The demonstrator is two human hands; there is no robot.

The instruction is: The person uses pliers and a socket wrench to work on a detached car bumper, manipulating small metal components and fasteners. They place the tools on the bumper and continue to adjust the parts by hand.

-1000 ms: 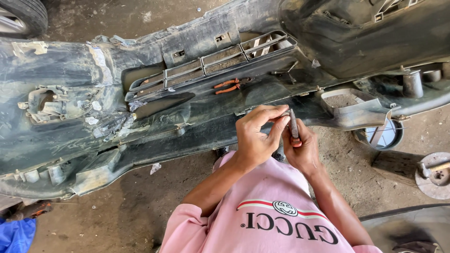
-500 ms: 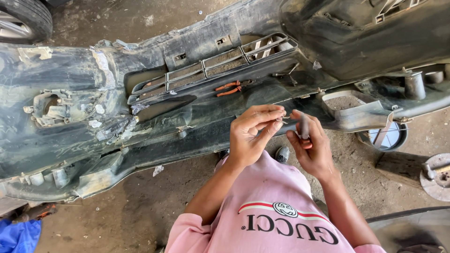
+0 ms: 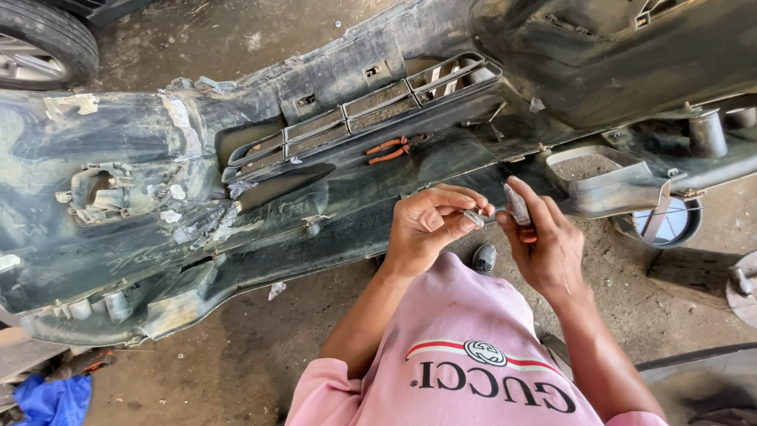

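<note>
A person in a pink shirt (image 3: 473, 371) bends over a black car bumper (image 3: 331, 181) lying inner side up on a dirt floor (image 3: 236, 363), both hands meeting just above its near edge. The left hand (image 3: 430, 229) pinches a small metallic piece (image 3: 474, 217) between thumb and fingertips, its fingers curled tightly around it; the piece is pale grey and too small to identify. The right hand (image 3: 540, 244) is closed on a slim tool (image 3: 519, 211) with a greyish shaft and a reddish end showing below the fingers, its tip held next to the small piece. Most of the tool is covered by the hand, so its kind cannot be told. The bumper is scuffed, dusty and patched with pale residue, with a slatted grille (image 3: 355, 114) along its middle. Orange-handled pliers (image 3: 390, 150) rest on the bumper just beyond the hands. A tyre (image 3: 47, 39) is cut off at the upper left corner, and a blue cloth (image 3: 51, 398) at the lower left.
</note>
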